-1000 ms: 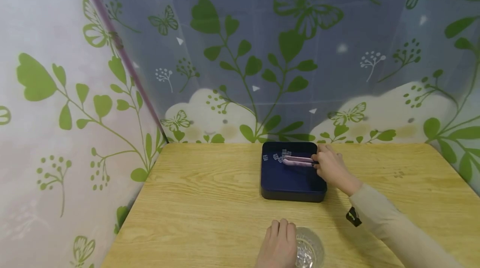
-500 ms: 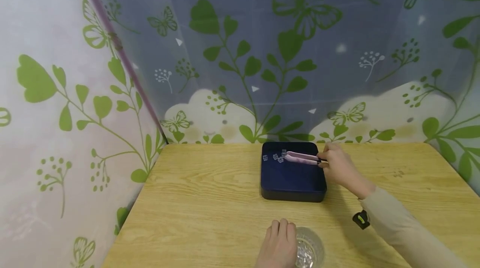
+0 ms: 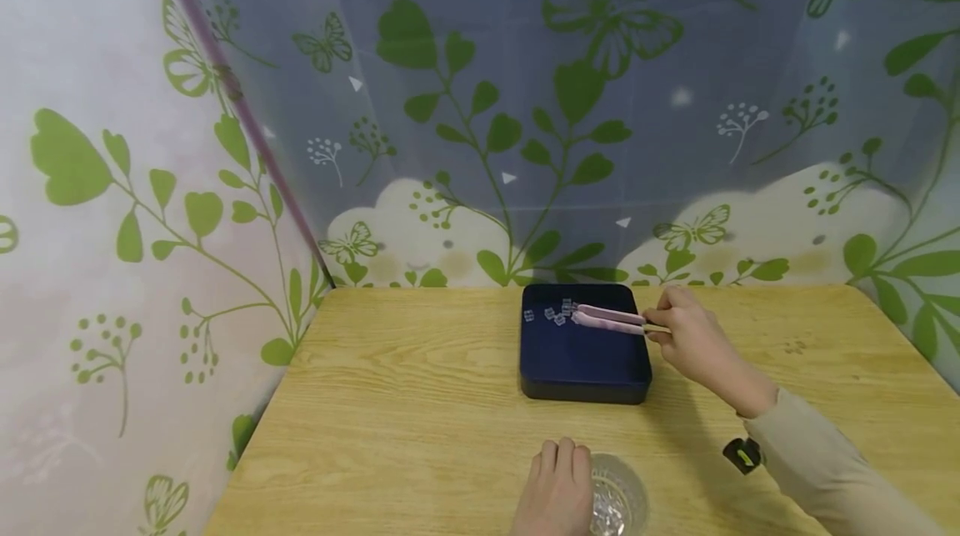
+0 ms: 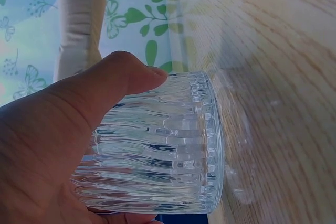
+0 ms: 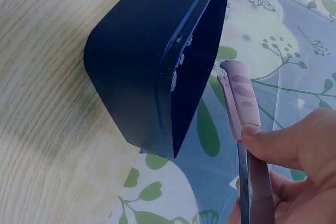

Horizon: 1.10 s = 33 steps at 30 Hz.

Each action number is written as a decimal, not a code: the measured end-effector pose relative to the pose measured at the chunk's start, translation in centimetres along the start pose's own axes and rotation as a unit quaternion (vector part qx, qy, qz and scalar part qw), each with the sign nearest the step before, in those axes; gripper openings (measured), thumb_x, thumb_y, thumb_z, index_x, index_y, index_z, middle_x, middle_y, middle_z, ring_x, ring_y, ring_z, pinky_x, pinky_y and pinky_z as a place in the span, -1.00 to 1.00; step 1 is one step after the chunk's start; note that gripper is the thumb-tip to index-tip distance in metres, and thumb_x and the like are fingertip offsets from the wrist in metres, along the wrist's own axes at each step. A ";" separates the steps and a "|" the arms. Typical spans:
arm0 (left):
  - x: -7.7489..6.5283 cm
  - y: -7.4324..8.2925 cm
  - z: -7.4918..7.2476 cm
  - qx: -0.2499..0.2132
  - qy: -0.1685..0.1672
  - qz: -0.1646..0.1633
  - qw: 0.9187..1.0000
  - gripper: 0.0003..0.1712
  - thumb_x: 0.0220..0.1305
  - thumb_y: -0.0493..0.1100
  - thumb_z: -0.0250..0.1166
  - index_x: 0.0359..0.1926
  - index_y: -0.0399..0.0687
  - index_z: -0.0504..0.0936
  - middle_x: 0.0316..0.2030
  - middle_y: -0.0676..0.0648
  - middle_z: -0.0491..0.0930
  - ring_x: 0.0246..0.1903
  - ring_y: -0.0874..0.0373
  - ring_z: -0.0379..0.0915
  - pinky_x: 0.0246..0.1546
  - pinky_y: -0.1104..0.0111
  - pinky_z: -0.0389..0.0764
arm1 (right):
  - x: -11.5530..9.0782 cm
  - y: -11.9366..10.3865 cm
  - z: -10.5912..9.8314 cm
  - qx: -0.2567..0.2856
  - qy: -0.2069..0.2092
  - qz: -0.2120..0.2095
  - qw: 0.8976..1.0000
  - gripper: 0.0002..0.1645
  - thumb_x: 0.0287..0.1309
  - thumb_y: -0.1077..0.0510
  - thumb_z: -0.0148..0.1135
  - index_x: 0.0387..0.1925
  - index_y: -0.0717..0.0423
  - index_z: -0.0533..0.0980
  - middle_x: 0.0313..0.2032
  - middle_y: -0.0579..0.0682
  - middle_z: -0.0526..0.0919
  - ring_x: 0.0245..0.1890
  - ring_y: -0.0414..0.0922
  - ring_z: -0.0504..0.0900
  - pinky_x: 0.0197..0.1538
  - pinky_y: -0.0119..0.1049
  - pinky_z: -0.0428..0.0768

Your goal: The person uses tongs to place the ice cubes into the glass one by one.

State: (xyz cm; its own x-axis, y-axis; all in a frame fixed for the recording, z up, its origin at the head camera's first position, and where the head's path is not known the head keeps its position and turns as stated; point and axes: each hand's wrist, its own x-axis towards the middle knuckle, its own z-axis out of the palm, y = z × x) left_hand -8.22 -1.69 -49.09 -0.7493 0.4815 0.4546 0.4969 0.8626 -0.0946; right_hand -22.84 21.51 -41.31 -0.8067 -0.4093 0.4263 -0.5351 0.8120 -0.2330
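Note:
In the head view my right hand (image 3: 697,344) holds pink-tipped tongs (image 3: 611,319) above the dark blue square box (image 3: 585,369). Several small clear cubes (image 3: 551,313) lie on the box, near the tong tips. Seen from the right wrist, thumb and fingers pinch the metal arms of the tongs (image 5: 241,98), and a clear cube (image 5: 217,70) shows at the tips. My left hand (image 3: 558,486) grips a ribbed clear glass (image 3: 628,486) standing on the table, with clear pieces inside. The left wrist view shows the thumb along the wall of the glass (image 4: 163,145); the other fingers are mostly hidden.
The wood-grain table (image 3: 405,403) runs back to a patterned cloth wall (image 3: 480,144), with another cloth (image 3: 135,311) on the left. A dark wrist device (image 3: 742,454) hangs at the right sleeve. The box stands near the table's back edge.
My right hand has moved rightward and slightly toward me, and the tong tips have drawn a little to the right over the box. My left hand and the glass have stayed put.

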 end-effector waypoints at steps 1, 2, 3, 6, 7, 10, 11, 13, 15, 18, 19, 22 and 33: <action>0.0 0.0 0.0 0.000 -0.001 -0.001 1.000 -0.73 0.11 -0.22 0.21 -0.17 -0.12 0.36 -0.31 -0.01 0.27 -0.30 0.15 0.20 -0.27 0.41 0.40 | -0.1 -0.1 -0.1 0.000 0.004 -0.003 1.000 -0.72 -0.04 0.46 0.40 -0.19 0.38 0.68 -0.43 0.02 0.37 -0.40 -0.04 0.34 -0.48 -0.26 0.32; 0.0 0.0 0.0 0.000 -0.001 -0.002 1.000 -0.75 0.12 -0.22 0.19 -0.17 -0.12 0.37 -0.30 -0.01 0.27 -0.29 0.15 0.20 -0.26 0.41 0.40 | -0.1 -0.1 -0.1 -0.001 0.010 -0.008 1.000 -0.73 -0.05 0.46 0.40 -0.21 0.37 0.68 -0.43 0.02 0.37 -0.40 -0.04 0.35 -0.49 -0.25 0.33; 0.0 0.0 0.0 0.001 0.000 -0.002 1.000 -0.76 0.13 -0.23 0.17 -0.17 -0.11 0.37 -0.30 0.00 0.27 -0.29 0.15 0.20 -0.26 0.41 0.40 | -0.2 -0.1 -0.2 -0.003 0.015 -0.013 1.000 -0.73 -0.06 0.46 0.41 -0.22 0.36 0.69 -0.43 0.02 0.37 -0.40 -0.04 0.35 -0.48 -0.24 0.34; 0.0 0.0 0.1 0.003 0.008 0.000 1.000 -0.84 0.20 -0.25 0.06 -0.18 -0.11 0.37 -0.31 0.00 0.27 -0.29 0.15 0.20 -0.27 0.41 0.40 | -0.3 -0.1 -0.3 -0.005 0.032 -0.029 0.999 -0.74 -0.10 0.48 0.43 -0.26 0.36 0.69 -0.44 0.01 0.36 -0.42 -0.06 0.34 -0.48 -0.24 0.34; 0.0 0.0 0.1 0.004 0.011 0.000 1.000 -0.86 0.22 -0.25 0.02 -0.18 -0.11 0.37 -0.31 0.00 0.27 -0.30 0.15 0.20 -0.27 0.42 0.40 | -0.4 -0.1 -0.4 -0.006 0.037 -0.033 0.999 -0.74 -0.11 0.48 0.43 -0.27 0.36 0.69 -0.44 0.00 0.36 -0.42 -0.07 0.33 -0.48 -0.24 0.33; 0.0 -0.1 0.3 0.006 0.019 0.002 1.000 -0.87 0.27 -0.25 -0.07 -0.18 -0.11 0.37 -0.31 0.00 0.26 -0.30 0.16 0.19 -0.27 0.42 0.40 | -0.6 -0.3 -0.5 -0.008 0.049 -0.048 0.998 -0.73 -0.14 0.49 0.44 -0.28 0.38 0.69 -0.45 0.00 0.35 -0.44 -0.10 0.31 -0.49 -0.26 0.31; 0.0 -0.1 0.3 0.007 0.021 0.002 1.000 -0.87 0.28 -0.25 -0.08 -0.19 -0.10 0.36 -0.31 0.00 0.25 -0.30 0.16 0.19 -0.28 0.42 0.40 | -0.6 -0.3 -0.6 -0.009 0.053 -0.053 0.997 -0.73 -0.14 0.50 0.44 -0.28 0.38 0.69 -0.45 -0.01 0.35 -0.45 -0.11 0.30 -0.49 -0.27 0.31; 0.0 -0.1 0.4 0.009 0.024 0.002 1.000 -0.87 0.26 -0.25 -0.06 -0.18 -0.10 0.36 -0.31 0.00 0.26 -0.30 0.16 0.19 -0.27 0.42 0.40 | -0.8 -0.5 -0.8 -0.009 0.060 -0.060 0.996 -0.72 -0.16 0.51 0.44 -0.28 0.38 0.69 -0.45 0.00 0.35 -0.45 -0.12 0.29 -0.49 -0.28 0.30; 0.0 -0.1 0.4 0.011 0.026 0.001 1.000 -0.86 0.23 -0.25 -0.03 -0.18 -0.10 0.36 -0.31 0.00 0.26 -0.30 0.16 0.19 -0.27 0.42 0.41 | -1.0 -0.8 -1.1 -0.007 0.065 -0.066 0.996 -0.71 -0.17 0.51 0.45 -0.28 0.38 0.69 -0.44 0.00 0.35 -0.45 -0.13 0.29 -0.50 -0.29 0.30; 0.0 -0.1 0.3 0.012 0.024 0.000 1.000 -0.84 0.18 -0.24 0.02 -0.18 -0.10 0.36 -0.30 0.00 0.26 -0.30 0.16 0.19 -0.27 0.42 0.40 | -1.3 -1.2 -1.7 -0.001 0.071 -0.074 0.995 -0.68 -0.20 0.52 0.46 -0.26 0.38 0.69 -0.43 -0.01 0.35 -0.45 -0.15 0.27 -0.48 -0.30 0.29; 0.0 -0.1 0.3 0.011 0.023 0.000 1.000 -0.83 0.17 -0.24 0.03 -0.18 -0.10 0.36 -0.30 0.00 0.26 -0.30 0.16 0.19 -0.27 0.42 0.41 | -1.5 -1.3 -1.9 0.000 0.073 -0.075 0.994 -0.67 -0.21 0.53 0.47 -0.26 0.38 0.69 -0.43 -0.01 0.35 -0.45 -0.16 0.26 -0.47 -0.30 0.29; 0.0 -0.1 0.3 0.008 0.017 0.001 1.000 -0.78 0.13 -0.22 0.12 -0.17 -0.11 0.36 -0.30 0.00 0.26 -0.29 0.15 0.19 -0.26 0.41 0.41 | -2.0 -1.7 -2.4 0.003 0.080 -0.082 0.993 -0.63 -0.25 0.53 0.49 -0.26 0.36 0.69 -0.42 -0.04 0.35 -0.44 -0.18 0.24 -0.45 -0.30 0.27; -0.1 0.0 0.5 0.007 0.026 0.002 1.000 -0.87 0.24 -0.25 0.03 -0.17 -0.12 0.37 -0.30 -0.01 0.26 -0.30 0.15 0.19 -0.27 0.42 0.42 | -4.3 -2.9 -4.6 0.018 0.100 -0.097 0.990 -0.57 -0.39 0.53 0.54 -0.31 0.29 0.71 -0.38 -0.08 0.39 -0.39 -0.20 0.28 -0.44 -0.33 0.33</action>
State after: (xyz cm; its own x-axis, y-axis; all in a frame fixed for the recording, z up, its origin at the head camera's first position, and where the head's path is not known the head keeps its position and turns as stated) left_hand -8.35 -1.70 -49.58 -0.7236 0.4769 0.4989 0.4938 0.8628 -0.1084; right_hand -16.68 22.85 -38.41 -0.6245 -0.4616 0.6300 -0.6862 0.7095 -0.1604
